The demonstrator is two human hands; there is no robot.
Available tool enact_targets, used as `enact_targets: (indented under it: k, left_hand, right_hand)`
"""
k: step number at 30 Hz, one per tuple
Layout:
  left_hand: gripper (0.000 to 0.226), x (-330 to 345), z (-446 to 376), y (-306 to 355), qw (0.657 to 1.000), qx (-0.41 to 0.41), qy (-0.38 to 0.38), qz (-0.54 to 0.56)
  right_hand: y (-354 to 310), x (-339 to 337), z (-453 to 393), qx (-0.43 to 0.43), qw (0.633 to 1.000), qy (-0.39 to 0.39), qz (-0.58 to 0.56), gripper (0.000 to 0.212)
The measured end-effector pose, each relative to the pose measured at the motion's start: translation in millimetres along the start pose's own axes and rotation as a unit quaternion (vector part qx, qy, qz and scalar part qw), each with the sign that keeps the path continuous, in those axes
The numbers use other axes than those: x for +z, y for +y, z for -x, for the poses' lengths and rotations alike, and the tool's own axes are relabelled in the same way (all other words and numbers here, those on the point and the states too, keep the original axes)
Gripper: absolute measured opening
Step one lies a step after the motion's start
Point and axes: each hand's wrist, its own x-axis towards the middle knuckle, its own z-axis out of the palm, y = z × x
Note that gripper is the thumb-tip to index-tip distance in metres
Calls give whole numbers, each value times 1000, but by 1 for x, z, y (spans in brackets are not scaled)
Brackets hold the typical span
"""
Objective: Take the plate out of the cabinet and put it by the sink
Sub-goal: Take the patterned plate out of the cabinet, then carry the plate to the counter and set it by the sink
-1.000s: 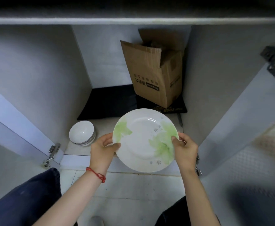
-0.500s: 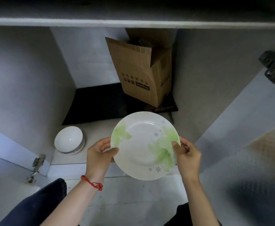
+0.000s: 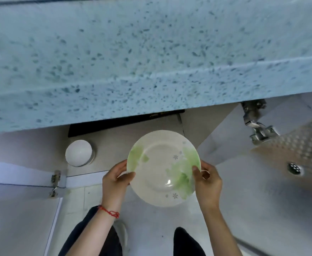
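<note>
A white plate (image 3: 159, 163) with green leaf prints and small grey flowers is held face up in front of the open cabinet (image 3: 114, 143), below the counter edge. My left hand (image 3: 115, 182) grips its left rim and my right hand (image 3: 207, 179) grips its right rim. The speckled blue-grey countertop (image 3: 151, 52) fills the upper half of the view. No sink is visible.
A stack of white bowls (image 3: 79, 152) sits on the cabinet floor at the left, beside a black mat (image 3: 114, 124). Both cabinet doors stand open, with hinges at left (image 3: 55, 182) and right (image 3: 256, 126). A floor drain (image 3: 294, 168) lies at right. My dark trouser legs are below.
The view has risen: the countertop now covers the cabinet interior and the cardboard box is hidden. The plate, still in both hands, has come out in front of the cabinet opening.
</note>
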Motion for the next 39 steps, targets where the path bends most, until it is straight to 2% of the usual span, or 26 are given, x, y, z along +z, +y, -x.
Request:
enact_targets:
  k: [6,10,14,21,27,39]
  left_hand:
    - [45,-1,49,40,999,-41,0,-18]
    - [43,-8,86,66,998,-55,4,-33]
    - [38,-19,126,92,997,-66,11,-43]
    - [43,-40,187,143,997,-62,10,-36]
    - [46,-57,219,184,998,-38,-17,-43]
    - [42,-103,250,273,993,35,-111,-9]
  right_hand:
    - [-36,-45,38,18,1000,5,16,20]
    - [-63,-71,66,36,999,-1,22,31]
    - [-92,-98,94,65,997,-5,33,29]
    - [-154,-142,141,69,997,-17,43,27]
    - [-201,-166,176,60,997,8,49,11]
    - [-293,-188,259,47,996,70,-22,30]
